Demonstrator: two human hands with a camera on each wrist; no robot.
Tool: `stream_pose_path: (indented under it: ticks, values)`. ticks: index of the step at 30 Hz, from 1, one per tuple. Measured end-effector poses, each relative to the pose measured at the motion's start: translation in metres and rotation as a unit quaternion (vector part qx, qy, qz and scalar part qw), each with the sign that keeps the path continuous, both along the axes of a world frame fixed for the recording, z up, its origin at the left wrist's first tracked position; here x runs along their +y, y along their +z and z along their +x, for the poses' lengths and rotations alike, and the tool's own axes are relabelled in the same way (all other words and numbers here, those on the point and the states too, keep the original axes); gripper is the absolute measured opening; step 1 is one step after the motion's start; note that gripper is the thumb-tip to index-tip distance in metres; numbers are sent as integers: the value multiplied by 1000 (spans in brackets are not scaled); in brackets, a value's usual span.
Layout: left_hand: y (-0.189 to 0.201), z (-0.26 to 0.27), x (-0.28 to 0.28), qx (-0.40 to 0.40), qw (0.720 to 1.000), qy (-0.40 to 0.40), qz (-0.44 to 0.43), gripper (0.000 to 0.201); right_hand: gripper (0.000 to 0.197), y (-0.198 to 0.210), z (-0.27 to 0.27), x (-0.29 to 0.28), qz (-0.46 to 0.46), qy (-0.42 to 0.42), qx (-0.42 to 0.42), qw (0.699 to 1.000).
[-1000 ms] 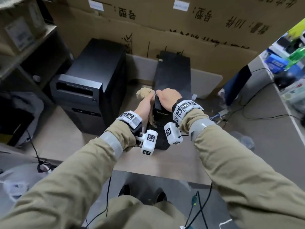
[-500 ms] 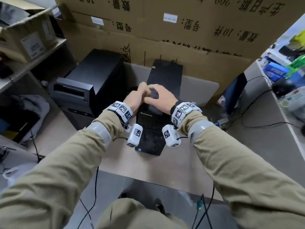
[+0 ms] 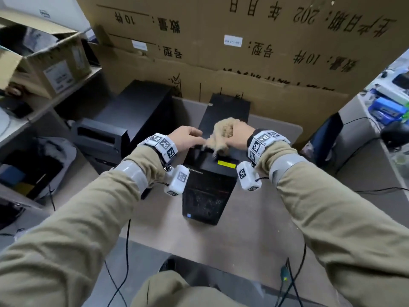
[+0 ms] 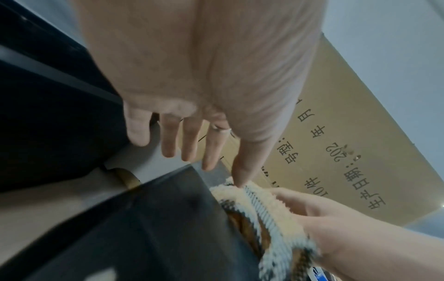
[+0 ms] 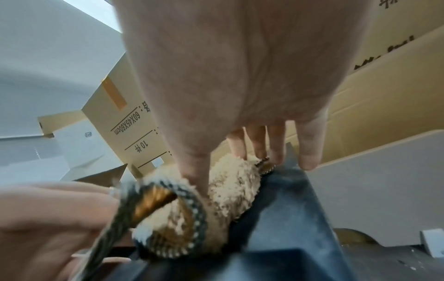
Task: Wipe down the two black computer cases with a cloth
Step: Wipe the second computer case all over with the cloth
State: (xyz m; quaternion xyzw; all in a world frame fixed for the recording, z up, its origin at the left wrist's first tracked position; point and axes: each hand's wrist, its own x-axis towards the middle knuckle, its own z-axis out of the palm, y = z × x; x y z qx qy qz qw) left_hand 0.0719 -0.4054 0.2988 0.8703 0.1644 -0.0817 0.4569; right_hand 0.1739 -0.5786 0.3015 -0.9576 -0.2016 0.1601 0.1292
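Two black computer cases stand on the tan tabletop [image 3: 261,229], ahead of the person and below the hands. The larger tower [image 3: 132,120] is on the person's left; the slimmer Lenovo-style case [image 3: 223,120] is directly in front and lies with its long axis running straight away from the person, its vented front panel nearest the body and its rear end against the cardboard cartons [image 3: 254,69]. A narrow gap of tabletop separates the two cases. Both hands are over the near half of the slim case's top face. The beige fluffy cloth [image 3: 223,135] sits bunched on that face, toward its right edge. The right hand [image 3: 240,136] rests on top of the cloth, fingers extended along the case and thumb pressed into the pile, as the right wrist view shows. The left hand [image 3: 188,139] is at the cloth's near-left corner; the left wrist view shows its fingers straight and spread, with only the thumb tip touching the cloth's hem, so it holds nothing. Judgement: the right hand is the better placed for the wipe, and the coming stroke should run along the long axis, away toward the cartons, since most of the top face lies beyond the hands. The larger tower lies off to the left, nearer the left hand.
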Motion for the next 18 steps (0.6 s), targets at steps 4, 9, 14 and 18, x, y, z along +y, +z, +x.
stream_pose_path:
  ticks: [4,9,14,18]
  values:
    - [2,35,19,1,1000,12,6,51,94,11,5,10,-36,91,34,995]
    - [6,76,37,26,996,1,-91,8,57,32,19,35,-96,150,117,977]
    - [-7,107,53,59,990,-25,-123,14,42,16,32,73,-96,153,91,979]
    - [-15,123,51,69,983,-6,-173,45,24,10,65,82,-71,94,48,992]
